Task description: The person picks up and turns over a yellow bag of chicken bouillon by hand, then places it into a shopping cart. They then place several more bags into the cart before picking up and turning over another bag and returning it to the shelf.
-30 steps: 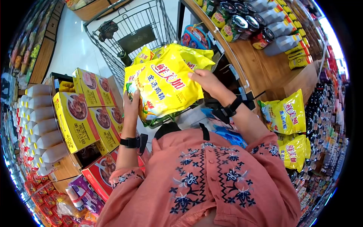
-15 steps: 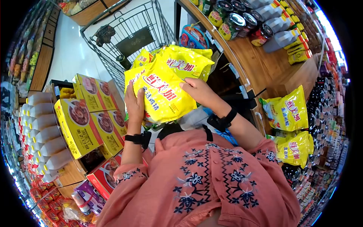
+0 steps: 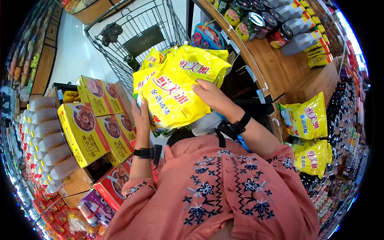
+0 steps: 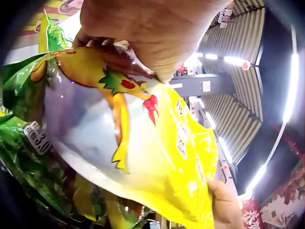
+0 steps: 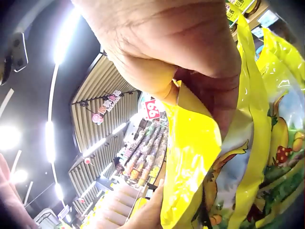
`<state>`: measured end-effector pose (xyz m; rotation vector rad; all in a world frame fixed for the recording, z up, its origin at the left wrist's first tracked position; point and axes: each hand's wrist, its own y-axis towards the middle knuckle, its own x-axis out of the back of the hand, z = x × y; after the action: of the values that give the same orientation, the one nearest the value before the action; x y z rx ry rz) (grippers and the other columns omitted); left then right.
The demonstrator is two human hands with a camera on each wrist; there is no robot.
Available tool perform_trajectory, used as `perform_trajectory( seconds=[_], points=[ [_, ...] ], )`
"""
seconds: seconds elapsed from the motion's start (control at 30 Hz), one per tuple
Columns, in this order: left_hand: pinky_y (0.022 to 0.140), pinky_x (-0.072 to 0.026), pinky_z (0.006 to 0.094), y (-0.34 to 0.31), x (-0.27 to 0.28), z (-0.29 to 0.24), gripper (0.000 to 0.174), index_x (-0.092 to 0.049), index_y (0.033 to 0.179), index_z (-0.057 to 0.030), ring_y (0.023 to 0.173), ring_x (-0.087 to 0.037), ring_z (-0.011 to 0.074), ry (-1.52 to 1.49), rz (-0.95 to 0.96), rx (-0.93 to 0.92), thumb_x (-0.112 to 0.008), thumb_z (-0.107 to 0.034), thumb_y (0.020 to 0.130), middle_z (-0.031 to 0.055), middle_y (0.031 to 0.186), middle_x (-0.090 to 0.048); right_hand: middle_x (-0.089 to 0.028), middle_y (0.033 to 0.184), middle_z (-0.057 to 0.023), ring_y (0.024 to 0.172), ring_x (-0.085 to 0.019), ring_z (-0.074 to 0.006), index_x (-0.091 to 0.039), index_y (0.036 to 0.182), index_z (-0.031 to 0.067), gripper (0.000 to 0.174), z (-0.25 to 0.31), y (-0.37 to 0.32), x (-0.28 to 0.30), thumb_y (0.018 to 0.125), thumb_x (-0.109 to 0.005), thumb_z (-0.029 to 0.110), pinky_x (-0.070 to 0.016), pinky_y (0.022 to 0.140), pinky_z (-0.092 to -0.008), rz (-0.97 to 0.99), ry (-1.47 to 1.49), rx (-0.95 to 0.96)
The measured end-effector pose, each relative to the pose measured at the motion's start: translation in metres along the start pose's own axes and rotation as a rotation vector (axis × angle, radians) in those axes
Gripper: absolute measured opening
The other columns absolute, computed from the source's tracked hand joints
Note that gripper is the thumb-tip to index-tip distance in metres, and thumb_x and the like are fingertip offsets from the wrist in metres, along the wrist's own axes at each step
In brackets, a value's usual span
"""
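In the head view a yellow bag of chicken bouillon [image 3: 176, 100] is held in front of the body. My left hand [image 3: 141, 117] grips its left edge, with the thumb on the printed face. At the opposite edge my right hand [image 3: 215, 97] pinches the bag between thumb and fingers; the right wrist view shows the yellow film [image 5: 190, 152] folded in that grip. More yellow bags [image 3: 204, 66] of the same print lie just behind, partly covered by the front one. A chicken drawing [image 4: 121, 95] on clear film fills much of the left wrist view.
A wire shopping cart [image 3: 132, 22] stands ahead, beyond the bags. Yellow boxes [image 3: 82, 134] and pale jugs [image 3: 48, 150] are stacked at the left. To the right a wooden shelf [image 3: 276, 68] carries dark jars [image 3: 250, 26], and two similar yellow bags [image 3: 306, 118] sit lower down.
The front bag has shifted a little left and down with both hands, its face tilting. More of the bag behind it shows at the upper right. Both hands keep their hold.
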<state>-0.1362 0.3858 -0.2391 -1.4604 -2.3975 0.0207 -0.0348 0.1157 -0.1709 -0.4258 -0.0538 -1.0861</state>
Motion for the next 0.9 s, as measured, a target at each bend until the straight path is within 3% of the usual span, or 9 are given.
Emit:
perform_trajectory(
  seconds=[0.03,0.17,0.27,0.37,0.47,0.6,0.67,0.8,0.9],
  points=[
    [0.104,-0.0398,0.0378,0.005,0.001,0.004,0.075,-0.033,0.146,0.0104,0.123,-0.052,0.0297,0.053,0.016,-0.019,-0.054,-0.045,0.1,0.0265,0.138,-0.049,-0.063,0.089,-0.0041,0.081,-0.056,-0.01,-0.06,0.101,-0.0021,0.029,0.003,0.003,0.003,0.099,-0.055,0.026,-0.0472,0.073,-0.0282,0.049,-0.075,-0.043],
    [0.11,-0.0344,0.0402,0.009,0.01,0.006,0.069,-0.033,0.146,0.0096,0.13,-0.047,0.035,0.165,0.041,-0.136,-0.051,-0.041,0.102,0.0286,0.142,-0.045,-0.06,0.083,-0.0055,0.076,-0.054,-0.0109,-0.059,0.096,-0.0019,0.03,-0.002,0.002,-0.001,0.097,-0.059,0.028,-0.0463,0.068,-0.0301,0.009,-0.024,0.024],
    [0.117,-0.025,0.0419,0.006,0.013,0.011,0.066,-0.034,0.147,0.0073,0.142,-0.033,0.0368,0.337,-0.063,-0.229,-0.05,-0.037,0.102,0.026,0.153,-0.036,-0.059,0.078,-0.0052,0.072,-0.053,-0.0119,-0.058,0.091,0.0001,0.032,-0.002,-0.011,-0.002,0.096,-0.061,0.031,-0.0455,0.064,-0.0316,-0.005,0.015,0.044],
    [0.117,-0.0243,0.0437,0.01,0.018,0.011,0.066,-0.034,0.148,0.0057,0.142,-0.033,0.0394,0.5,-0.038,-0.384,-0.05,-0.038,0.102,0.0269,0.153,-0.035,-0.06,0.076,-0.0069,0.07,-0.055,-0.0142,-0.059,0.088,0.0024,0.035,-0.011,-0.02,0.002,0.093,-0.062,0.037,-0.0459,0.062,-0.0336,-0.024,-0.034,0.061],
    [0.118,-0.0228,0.0473,-0.009,-0.013,-0.033,0.068,-0.033,0.148,0.007,0.142,-0.031,0.0438,0.654,0.09,-0.539,-0.047,-0.041,0.102,0.0299,0.152,-0.034,-0.061,0.073,-0.0068,0.064,-0.058,-0.0142,-0.06,0.085,0.0044,0.036,-0.015,-0.033,0.01,0.092,-0.064,0.04,-0.0458,0.057,-0.0334,-0.073,-0.01,0.056],
    [0.117,-0.0216,0.0536,-0.007,-0.027,-0.029,0.075,-0.028,0.15,0.0065,0.141,-0.028,0.0468,0.557,0.119,-0.535,-0.044,-0.048,0.102,0.0326,0.152,-0.032,-0.06,0.065,-0.0034,0.053,-0.057,-0.0116,-0.058,0.081,0.0049,0.036,-0.024,-0.051,0.013,0.093,-0.065,0.039,-0.0442,0.047,-0.0298,-0.117,0.25,-0.029],
    [0.112,-0.0292,0.0491,0.012,-0.018,0.005,0.07,-0.033,0.147,0.0079,0.134,-0.038,0.045,0.69,0.062,-0.6,-0.045,-0.045,0.103,0.0314,0.147,-0.039,-0.062,0.067,-0.0036,0.057,-0.061,-0.0127,-0.058,0.085,0.0043,0.039,-0.016,-0.067,0.024,0.092,-0.065,0.041,-0.0467,0.049,-0.0282,-0.094,0.303,-0.127],
    [0.112,-0.03,0.0515,0.014,-0.007,-0.004,0.077,-0.03,0.149,0.007,0.138,-0.034,0.0468,0.572,0.211,-0.523,-0.042,-0.052,0.102,0.0339,0.151,-0.032,-0.063,0.074,-0.0038,0.063,-0.063,-0.0123,-0.056,0.087,0.0058,0.04,-0.032,-0.102,0.046,0.094,-0.063,0.045,-0.0483,0.052,-0.0273,-0.162,0.366,-0.112],
    [0.11,-0.0337,0.0511,0.016,-0.002,-0.007,0.08,-0.031,0.149,0.0071,0.137,-0.036,0.0468,0.718,0.044,-0.558,-0.041,-0.057,0.101,0.0333,0.151,-0.032,-0.064,0.078,-0.004,0.065,-0.063,-0.0115,-0.057,0.089,0.0056,0.039,-0.038,-0.145,0.075,0.094,-0.062,0.044,-0.0498,0.052,-0.0272,-0.249,0.444,-0.109]
  ],
)
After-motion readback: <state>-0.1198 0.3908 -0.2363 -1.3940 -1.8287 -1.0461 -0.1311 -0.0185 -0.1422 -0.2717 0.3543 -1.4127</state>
